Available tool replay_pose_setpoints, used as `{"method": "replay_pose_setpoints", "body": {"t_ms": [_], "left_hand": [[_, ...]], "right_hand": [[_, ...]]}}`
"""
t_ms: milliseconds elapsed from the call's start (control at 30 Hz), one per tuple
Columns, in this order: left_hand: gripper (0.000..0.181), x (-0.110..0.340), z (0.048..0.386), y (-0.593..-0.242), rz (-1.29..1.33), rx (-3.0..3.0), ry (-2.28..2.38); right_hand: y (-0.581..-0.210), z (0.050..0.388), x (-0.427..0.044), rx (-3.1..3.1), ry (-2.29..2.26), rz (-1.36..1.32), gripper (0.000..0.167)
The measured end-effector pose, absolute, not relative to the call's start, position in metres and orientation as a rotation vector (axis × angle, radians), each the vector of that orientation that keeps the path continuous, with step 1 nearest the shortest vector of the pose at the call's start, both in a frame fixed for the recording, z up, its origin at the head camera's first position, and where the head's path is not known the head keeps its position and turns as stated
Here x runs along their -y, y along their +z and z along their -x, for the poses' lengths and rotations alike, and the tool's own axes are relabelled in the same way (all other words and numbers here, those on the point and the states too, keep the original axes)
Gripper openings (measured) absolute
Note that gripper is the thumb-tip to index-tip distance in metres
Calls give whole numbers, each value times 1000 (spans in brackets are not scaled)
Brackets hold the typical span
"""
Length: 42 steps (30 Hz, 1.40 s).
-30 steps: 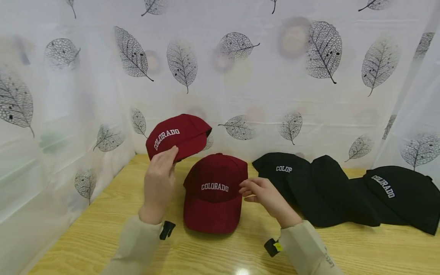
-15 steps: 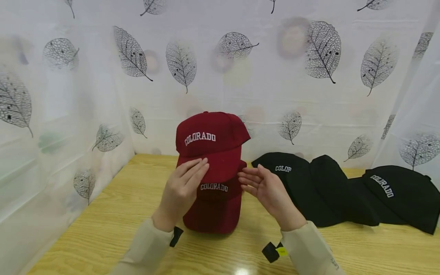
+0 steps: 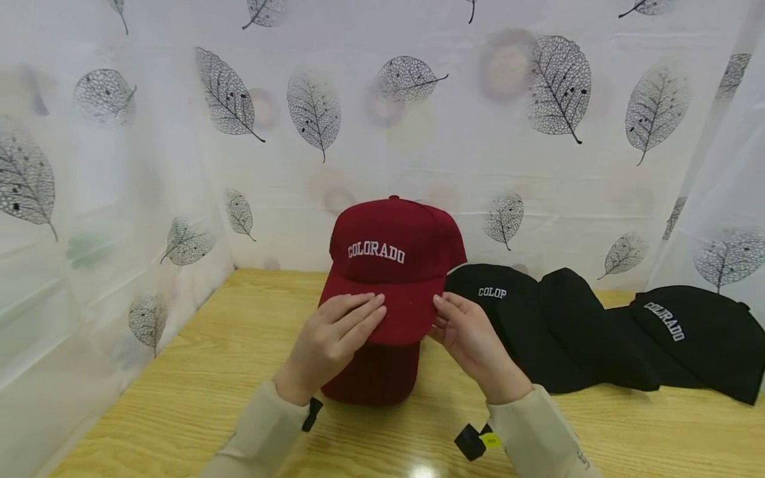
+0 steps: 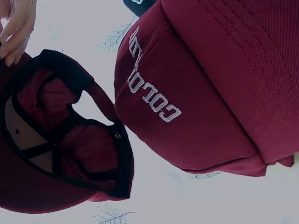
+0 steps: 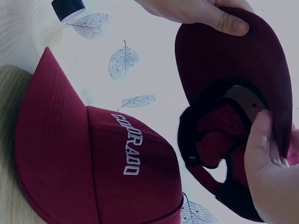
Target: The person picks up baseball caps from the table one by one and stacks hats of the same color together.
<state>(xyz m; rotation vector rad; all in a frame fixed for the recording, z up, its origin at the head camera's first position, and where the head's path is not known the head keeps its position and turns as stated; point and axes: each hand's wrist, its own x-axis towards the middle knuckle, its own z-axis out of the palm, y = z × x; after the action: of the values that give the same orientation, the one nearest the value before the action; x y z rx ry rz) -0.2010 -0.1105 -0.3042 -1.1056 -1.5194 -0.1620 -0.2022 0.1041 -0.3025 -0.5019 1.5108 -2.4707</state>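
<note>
A dark red baseball cap (image 3: 394, 232) with white COLORADO lettering is held up in front of me, above the table. My left hand (image 3: 336, 342) holds the left part of its brim, fingers on top; in the right wrist view the thumb presses the brim's underside. My right hand (image 3: 469, 342) pinches the brim's right edge. Below stands a second red cap (image 3: 376, 378), its crown mostly hidden behind the held one in the head view. The left wrist view shows the held cap's dark-banded inside (image 4: 93, 144) beside the standing cap (image 4: 201, 93).
Several black caps (image 3: 574, 338) lie overlapping on the right of the wooden table (image 3: 197, 372). A white curtain with leaf prints (image 3: 418, 146) hangs behind and along the left side. Black wrist-camera parts (image 3: 470, 441) sit by the sleeves.
My left hand has brought the lifted red cap from the left to above the standing cap, turning its front toward me. My right hand has come to its brim and taken hold.
</note>
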Motion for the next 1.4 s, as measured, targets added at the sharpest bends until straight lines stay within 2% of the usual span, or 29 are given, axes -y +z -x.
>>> {"method": "replay_pose_setpoints", "body": {"t_ms": [300, 500, 600, 700, 800, 900, 1100, 1400], "left_hand": [[26, 112, 203, -307, 1172, 1591, -230], [46, 117, 205, -306, 1262, 1596, -659], [34, 123, 207, -307, 1069, 1607, -952], [21, 129, 209, -307, 711, 1688, -1315], [25, 136, 211, -305, 379, 1769, -1664], [31, 141, 212, -302, 199, 1816, -1939], [41, 143, 214, -299, 133, 1762, -2325], [36, 142, 214, -298, 192, 1655, -2494]], "right_hand": [[-308, 204, -106, -1398, -2515, 679, 24], [-309, 204, -106, -1402, -2508, 759, 25], [-309, 205, -106, -1397, -2500, 822, 27], [-310, 205, -107, -1386, -2492, 876, 28], [-310, 205, -107, -1375, -2481, 916, 29], [-310, 204, -107, -1364, -2469, 946, 29], [-310, 204, -107, -1357, -2440, 981, 28], [-310, 202, -107, -1383, -2387, 995, 30]]}}
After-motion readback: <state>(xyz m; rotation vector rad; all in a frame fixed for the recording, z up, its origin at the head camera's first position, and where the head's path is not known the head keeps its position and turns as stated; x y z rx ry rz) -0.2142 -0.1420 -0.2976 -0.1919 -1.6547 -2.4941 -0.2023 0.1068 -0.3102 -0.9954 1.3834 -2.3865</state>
